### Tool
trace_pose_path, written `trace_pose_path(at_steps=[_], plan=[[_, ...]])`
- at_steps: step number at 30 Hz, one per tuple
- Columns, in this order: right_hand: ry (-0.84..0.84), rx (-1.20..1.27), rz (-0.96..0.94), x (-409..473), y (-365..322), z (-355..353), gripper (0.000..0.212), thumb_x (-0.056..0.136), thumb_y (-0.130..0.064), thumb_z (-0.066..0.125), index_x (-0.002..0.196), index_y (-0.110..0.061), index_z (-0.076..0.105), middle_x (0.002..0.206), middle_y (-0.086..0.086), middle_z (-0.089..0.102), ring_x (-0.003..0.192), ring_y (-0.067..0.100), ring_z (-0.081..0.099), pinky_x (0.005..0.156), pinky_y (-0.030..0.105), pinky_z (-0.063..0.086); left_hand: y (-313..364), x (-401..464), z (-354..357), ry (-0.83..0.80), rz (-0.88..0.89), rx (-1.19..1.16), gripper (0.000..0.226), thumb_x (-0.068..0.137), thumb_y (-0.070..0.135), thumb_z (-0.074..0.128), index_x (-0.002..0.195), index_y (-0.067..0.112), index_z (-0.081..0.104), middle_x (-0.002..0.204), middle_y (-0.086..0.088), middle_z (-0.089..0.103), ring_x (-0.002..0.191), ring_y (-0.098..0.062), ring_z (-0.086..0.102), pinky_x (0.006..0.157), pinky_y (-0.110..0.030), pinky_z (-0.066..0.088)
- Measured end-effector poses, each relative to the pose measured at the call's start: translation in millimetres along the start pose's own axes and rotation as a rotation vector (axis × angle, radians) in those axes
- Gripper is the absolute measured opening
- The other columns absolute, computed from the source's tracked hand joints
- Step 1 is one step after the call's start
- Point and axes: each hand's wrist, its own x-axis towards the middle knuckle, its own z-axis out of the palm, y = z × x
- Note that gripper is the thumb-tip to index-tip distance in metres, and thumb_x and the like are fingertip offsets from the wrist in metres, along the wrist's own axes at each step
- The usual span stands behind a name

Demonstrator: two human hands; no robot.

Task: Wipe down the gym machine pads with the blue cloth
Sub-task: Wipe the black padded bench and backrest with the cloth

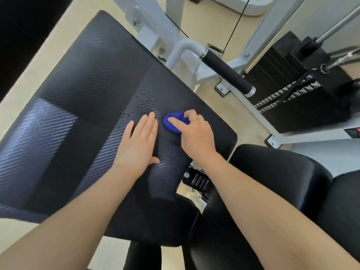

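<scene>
Here the right hand grips the bunched blue cloth under its fingers on the pad; the left hand lies flat just beside.

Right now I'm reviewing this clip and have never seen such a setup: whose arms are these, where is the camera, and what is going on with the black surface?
The single picture comes from a camera worn on a person's head, looking down at their own bare arms. The black surface is a padded gym machine pad, with a white metal frame, a foam-covered handle and a weight stack behind it. The left hand lies flat on the pad, fingers straight. The right hand, wearing a ring, grips a bunched blue cloth against the pad. Small droplets sit on the pad just beyond the fingers.
</scene>
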Motion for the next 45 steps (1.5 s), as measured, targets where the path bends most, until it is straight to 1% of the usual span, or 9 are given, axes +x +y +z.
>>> trace_pose_path(at_steps=[4,7,16,22,28,30,34,37,45], plan=[[0.113,0.054,0.247,44,30,-9,0.05,0.082,-0.003,0.05,0.124,-0.029,0.057,0.124,0.012,0.045,0.103,0.034,0.048,0.084,0.038,0.04,4,-1,-2,-0.012,-0.024,-0.02,0.104,0.083,0.054,0.056,0.147,0.006,-0.011,0.157,-0.009,-0.018,0.145,-0.023,-0.011,0.117,-0.04,-0.002],[0.203,0.082,0.427,57,31,-9,0.053,0.082,-0.001,0.047,0.127,-0.027,0.052,0.125,0.01,0.041,0.103,0.032,0.047,0.087,0.038,0.042,11,2,-4,0.004,-0.057,-0.067,0.104,0.082,0.049,0.061,0.148,0.006,-0.008,0.157,-0.01,-0.015,0.146,-0.024,-0.009,0.117,-0.04,0.0],[0.04,-0.093,-0.23,14,-3,4,0.055,0.059,-0.001,0.074,0.112,-0.013,0.066,0.095,0.021,0.061,0.062,0.034,0.054,0.051,0.033,0.043,-5,5,-27,0.113,-0.182,-0.172,0.117,0.073,0.05,0.071,0.148,0.004,-0.008,0.156,-0.018,-0.012,0.145,-0.033,-0.006,0.117,-0.04,0.002],[0.125,-0.035,0.278,64,32,-11,0.051,0.086,-0.005,0.046,0.133,-0.026,0.048,0.128,0.016,0.042,0.1,0.036,0.048,0.08,0.039,0.041,-24,20,-23,0.081,-0.199,-0.037,0.13,0.065,0.064,0.069,0.146,0.003,-0.014,0.153,-0.025,-0.016,0.144,-0.037,-0.007,0.116,-0.045,0.0],[-0.001,-0.035,-0.123,28,-1,3,0.048,0.066,-0.004,0.065,0.114,-0.012,0.065,0.096,0.022,0.06,0.059,0.034,0.053,0.051,0.031,0.042,-25,24,-26,0.027,-0.215,-0.07,0.134,0.059,0.066,0.07,0.146,-0.001,-0.006,0.155,-0.023,-0.008,0.144,-0.035,-0.002,0.117,-0.043,0.008],[-0.013,-0.076,-0.254,37,9,-2,0.049,0.065,-0.004,0.068,0.114,-0.013,0.065,0.096,0.022,0.061,0.06,0.036,0.055,0.051,0.031,0.043,-23,27,-29,0.009,-0.222,-0.062,0.134,0.059,0.065,0.071,0.146,-0.002,-0.006,0.155,-0.024,-0.009,0.144,-0.036,-0.001,0.117,-0.042,0.008],[0.041,-0.002,0.077,80,22,-13,0.051,0.085,-0.007,0.051,0.133,-0.025,0.049,0.124,0.016,0.046,0.095,0.036,0.053,0.07,0.035,0.041,-23,30,-25,-0.005,-0.223,-0.057,0.134,0.059,0.063,0.071,0.145,-0.003,-0.008,0.154,-0.025,-0.01,0.144,-0.037,-0.003,0.117,-0.042,0.007],[0.146,0.046,0.299,87,9,-10,0.05,0.086,-0.01,0.048,0.134,-0.025,0.046,0.122,0.012,0.042,0.095,0.032,0.051,0.074,0.036,0.043,-23,31,-24,-0.003,-0.227,-0.059,0.133,0.06,0.063,0.07,0.145,-0.003,-0.009,0.154,-0.025,-0.012,0.144,-0.037,-0.005,0.117,-0.042,0.006],[0.029,0.016,-0.155,67,-15,-6,0.047,0.08,-0.006,0.058,0.125,-0.02,0.058,0.111,0.021,0.053,0.081,0.039,0.055,0.065,0.041,0.045,-24,29,-26,0.002,-0.241,-0.124,0.132,0.061,0.062,0.07,0.146,0.0,-0.009,0.155,-0.021,-0.014,0.145,-0.033,-0.007,0.117,-0.039,0.003]])
